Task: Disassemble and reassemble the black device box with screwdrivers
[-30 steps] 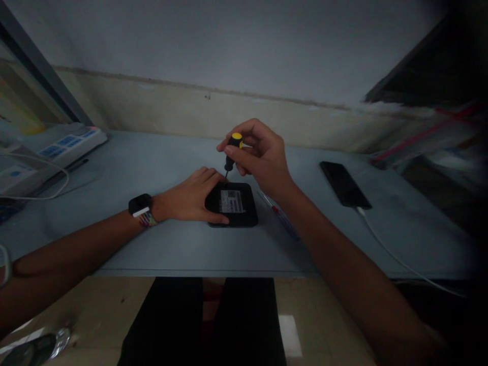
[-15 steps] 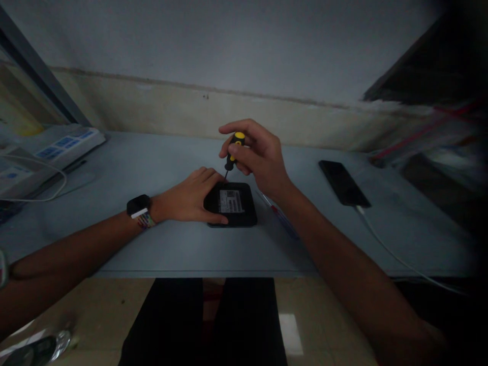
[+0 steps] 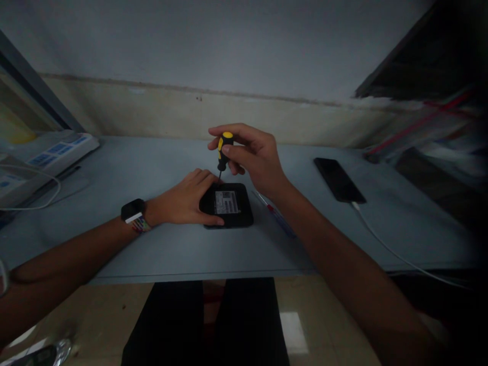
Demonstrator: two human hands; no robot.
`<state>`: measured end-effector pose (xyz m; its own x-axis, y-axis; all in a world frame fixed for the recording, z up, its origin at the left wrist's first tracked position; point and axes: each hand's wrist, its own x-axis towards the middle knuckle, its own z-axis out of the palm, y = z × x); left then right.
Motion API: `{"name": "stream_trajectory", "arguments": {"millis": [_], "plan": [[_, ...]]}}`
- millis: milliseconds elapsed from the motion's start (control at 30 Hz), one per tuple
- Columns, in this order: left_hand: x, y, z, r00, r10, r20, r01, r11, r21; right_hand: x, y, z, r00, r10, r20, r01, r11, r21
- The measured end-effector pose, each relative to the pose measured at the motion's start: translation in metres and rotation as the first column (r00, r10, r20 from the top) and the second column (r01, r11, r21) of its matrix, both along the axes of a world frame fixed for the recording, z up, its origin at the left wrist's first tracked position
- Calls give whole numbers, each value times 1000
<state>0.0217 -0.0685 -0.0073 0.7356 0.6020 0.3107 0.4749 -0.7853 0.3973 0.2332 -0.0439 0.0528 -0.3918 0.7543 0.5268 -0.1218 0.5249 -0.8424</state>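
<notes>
A flat black box point(image 3: 244, 206) with a white printed label point(image 3: 226, 202) lies on the grey-blue table point(image 3: 171, 254). My left hand point(image 3: 186, 198) grips its left side, thumb along the near edge and fingers at the far edge. Between the thumb and fingers of my right hand point(image 3: 249, 152) is a short black and yellow screwdriver point(image 3: 225, 147). It stands nearly upright, its tip at the far left part of the box, where the exact contact is too small to tell. A second screwdriver point(image 3: 280, 221) with a clear handle lies right of the box, beside my right forearm.
A black phone point(image 3: 339, 180) with a white cable point(image 3: 381, 241) lies to the right. White boxes with blue labels point(image 3: 61, 155) and another cable are at the left. Behind the table is a wall point(image 3: 190, 109); blurred bags point(image 3: 427, 132) are at the far right.
The view has shifted slightly. The black and yellow screwdriver in my right hand has turned and stands more upright. My left hand keeps its grip on the box.
</notes>
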Motion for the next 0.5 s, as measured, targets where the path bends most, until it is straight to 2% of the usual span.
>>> {"name": "stream_trajectory", "arguments": {"millis": [500], "plan": [[1,-1,1,1000,18,21,-17,999,-28,2,2,0,1000,19,8,-20,998,60]]}}
